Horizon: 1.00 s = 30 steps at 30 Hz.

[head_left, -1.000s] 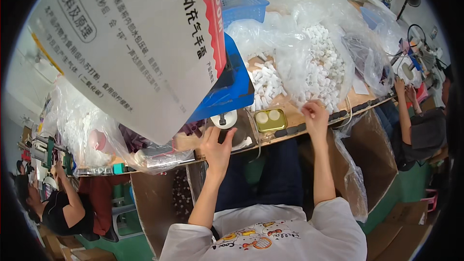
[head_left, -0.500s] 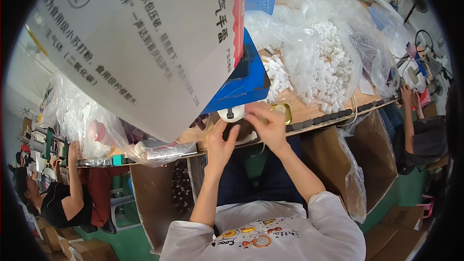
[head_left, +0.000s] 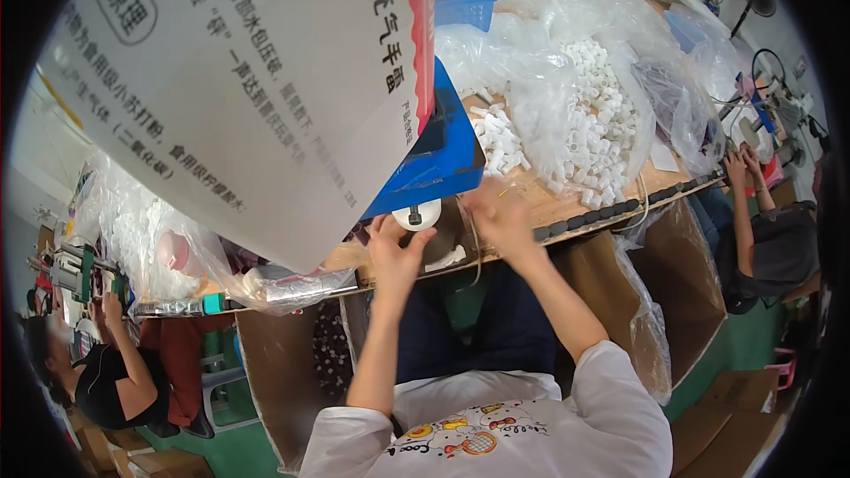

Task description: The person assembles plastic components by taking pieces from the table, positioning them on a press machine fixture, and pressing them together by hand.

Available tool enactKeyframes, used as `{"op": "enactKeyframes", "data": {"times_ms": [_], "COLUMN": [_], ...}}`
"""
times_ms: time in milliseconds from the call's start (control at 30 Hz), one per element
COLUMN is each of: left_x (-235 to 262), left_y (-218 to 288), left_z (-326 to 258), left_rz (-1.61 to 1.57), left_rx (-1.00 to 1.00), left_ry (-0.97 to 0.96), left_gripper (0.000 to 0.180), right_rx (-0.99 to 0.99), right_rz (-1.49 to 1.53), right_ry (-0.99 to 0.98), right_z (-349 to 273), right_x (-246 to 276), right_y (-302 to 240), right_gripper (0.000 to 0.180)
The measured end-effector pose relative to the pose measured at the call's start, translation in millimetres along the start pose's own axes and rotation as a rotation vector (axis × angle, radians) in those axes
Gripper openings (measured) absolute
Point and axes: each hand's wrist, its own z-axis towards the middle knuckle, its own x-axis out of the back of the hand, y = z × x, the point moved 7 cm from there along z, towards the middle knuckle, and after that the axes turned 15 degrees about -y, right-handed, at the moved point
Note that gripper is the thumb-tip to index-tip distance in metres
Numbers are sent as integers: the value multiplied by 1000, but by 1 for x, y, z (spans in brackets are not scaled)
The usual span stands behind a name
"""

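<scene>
Head cam is showing both hands pulling back toward the bench edge compared with half a second ago: the left hand (head_left: 396,252) is sitting with loosely spread fingers just under a small white round part (head_left: 416,215), no firm grip, while the right hand (head_left: 498,217) is blurring so badly I can't tell if it's holding anything. Beyond them, a blue boxy machine (head_left: 434,155) is sitting on the wooden bench (head_left: 580,204), and further out crinkly clear bags of little white plastic cylinders (head_left: 598,115) are piling up.

Both hands (head_left: 447,235) raised — (right blurred)
</scene>
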Motion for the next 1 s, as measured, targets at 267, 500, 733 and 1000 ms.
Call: {"op": "enactKeyframes", "data": {"times_ms": [267,500,733,1000], "left_x": [-2,11,3,57], "left_y": [22,0,9,41], "left_z": [-5,-35,-14,-19], "left_rz": [184,-333,-56,-97], "left_rx": [-140,85,15,199], "left_ry": [-15,10,-65,-273], "left_gripper": [27,60,42,33], "right_rx": [-342,-366,-336,-280], "right_rz": [-332,-153,86,918], "right_ry": [-110,-55,43,-150], "right_z": [13,11,-5,-1], "right_x": [31,51,59,-24], "right_y": [127,124,106,43], "right_gripper": [19,27,27,16]}}
